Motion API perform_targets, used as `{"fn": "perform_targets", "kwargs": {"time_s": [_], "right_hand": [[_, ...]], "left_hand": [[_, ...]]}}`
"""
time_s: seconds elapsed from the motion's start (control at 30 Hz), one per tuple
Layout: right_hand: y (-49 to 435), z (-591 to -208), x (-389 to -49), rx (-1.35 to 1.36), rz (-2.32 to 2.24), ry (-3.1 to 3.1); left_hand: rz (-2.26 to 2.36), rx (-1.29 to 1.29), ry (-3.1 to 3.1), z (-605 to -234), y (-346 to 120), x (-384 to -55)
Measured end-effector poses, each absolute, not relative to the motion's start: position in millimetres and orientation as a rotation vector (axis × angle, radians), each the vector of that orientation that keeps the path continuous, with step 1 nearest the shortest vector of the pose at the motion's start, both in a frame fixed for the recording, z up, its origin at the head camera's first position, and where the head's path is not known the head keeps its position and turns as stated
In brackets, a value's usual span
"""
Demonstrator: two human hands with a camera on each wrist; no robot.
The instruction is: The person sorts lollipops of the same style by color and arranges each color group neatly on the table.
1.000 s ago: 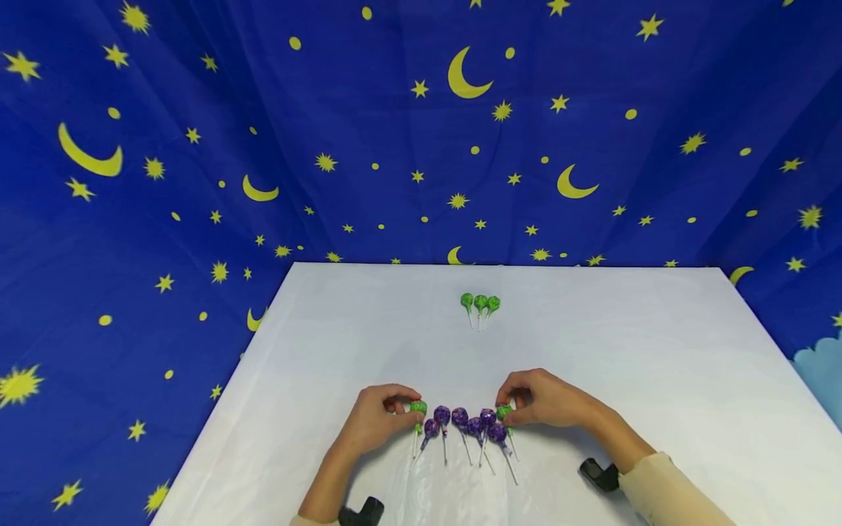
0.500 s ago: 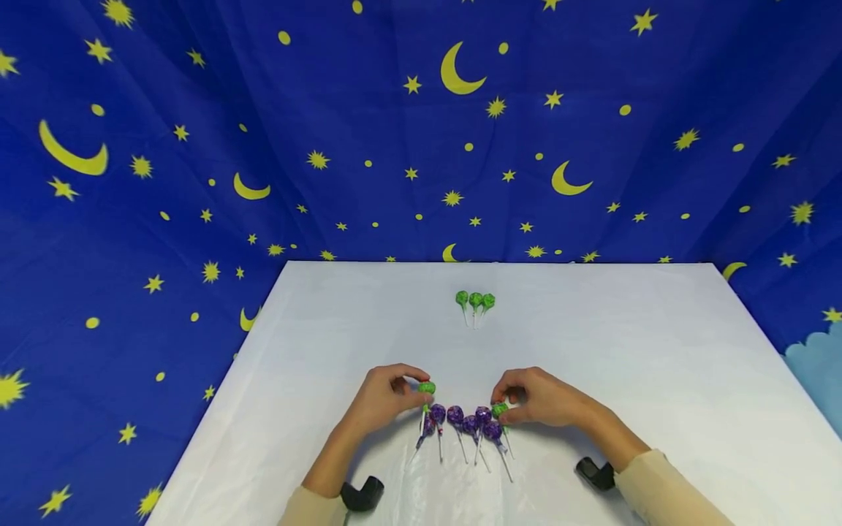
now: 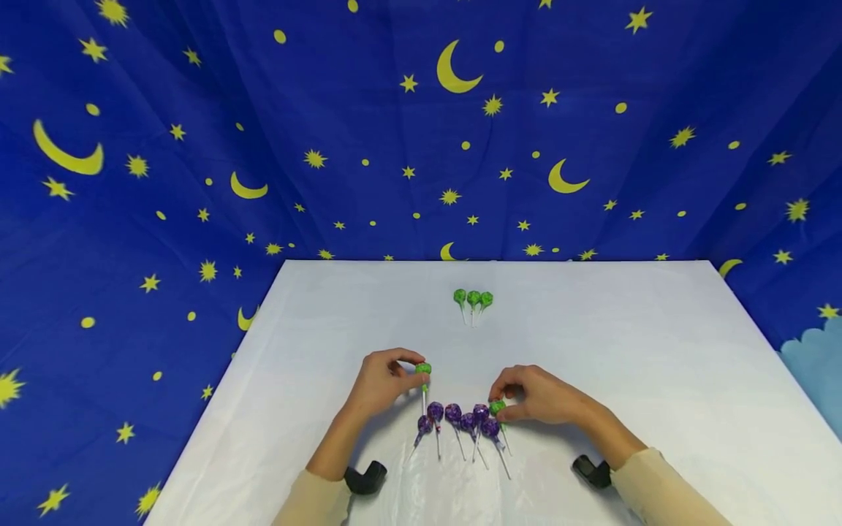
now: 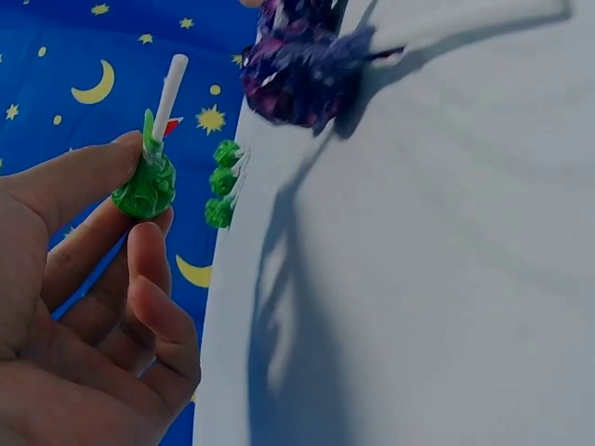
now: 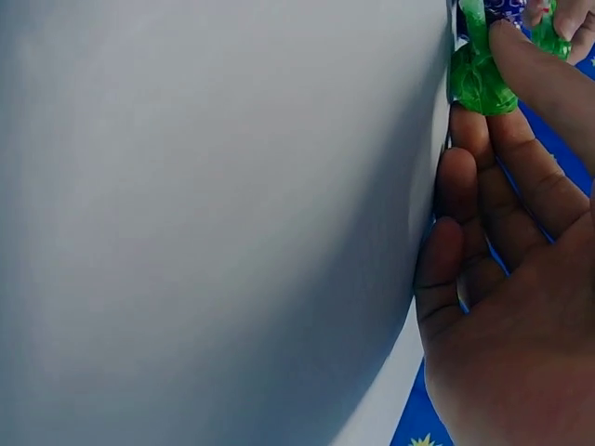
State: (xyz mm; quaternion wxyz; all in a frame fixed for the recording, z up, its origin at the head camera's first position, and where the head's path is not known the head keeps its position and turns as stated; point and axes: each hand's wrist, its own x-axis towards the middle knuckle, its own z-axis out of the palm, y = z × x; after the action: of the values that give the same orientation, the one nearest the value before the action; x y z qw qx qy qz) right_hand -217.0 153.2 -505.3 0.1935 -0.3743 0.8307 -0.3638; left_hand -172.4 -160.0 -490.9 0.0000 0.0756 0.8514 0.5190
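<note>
In the head view my left hand (image 3: 384, 381) pinches a green-wrapped lollipop (image 3: 423, 369) by its round head, its white stick pointing toward me. The left wrist view shows that green lollipop (image 4: 144, 186) between thumb and fingertips, off the table. My right hand (image 3: 542, 396) holds another green lollipop (image 3: 497, 408) by the head, at the right end of the purple ones. Several purple lollipops (image 3: 453, 413) lie between and just in front of the hands, sticks toward me. In the right wrist view the thumb and fingers grip the green lollipop (image 5: 483, 82) close to the tabletop.
Three green lollipops (image 3: 473, 297) lie side by side near the back of the white table (image 3: 329, 314). Black wrist devices (image 3: 367, 478) sit under both forearms. A blue curtain (image 3: 368, 131) with yellow moons and stars stands behind and beside the table.
My left hand has lifted its green lollipop and moved it away from me, off the left end of the purple group. The right hand keeps its hold in nearly the same place.
</note>
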Motion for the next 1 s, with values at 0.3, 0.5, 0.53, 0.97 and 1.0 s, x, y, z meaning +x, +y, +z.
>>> {"fn": "perform_targets", "kwargs": {"time_s": [0.3,0.5,0.53,0.97,1.0], "right_hand": [[154.2,-506.1,-218.1,-1.04,-1.03,2.322],[152.6,-508.3,-217.5,-1.039,-1.047,2.311],[153.1,-508.2,-217.2,-1.035,-1.049,2.312],[154.4,-505.0,-214.5,-1.045,-1.051,2.313],[154.3,-505.6,-214.6,-1.049,-1.055,2.306]], "left_hand": [[1.614,0.218,2.722,-492.3,-153.8,-188.5],[1.575,0.171,2.794,-490.2,-151.5,-199.4],[1.571,0.17,2.804,-489.6,-150.7,-201.3],[1.525,0.233,2.887,-475.6,-145.6,-218.1],[1.516,0.229,2.899,-476.1,-145.8,-219.4]]}}
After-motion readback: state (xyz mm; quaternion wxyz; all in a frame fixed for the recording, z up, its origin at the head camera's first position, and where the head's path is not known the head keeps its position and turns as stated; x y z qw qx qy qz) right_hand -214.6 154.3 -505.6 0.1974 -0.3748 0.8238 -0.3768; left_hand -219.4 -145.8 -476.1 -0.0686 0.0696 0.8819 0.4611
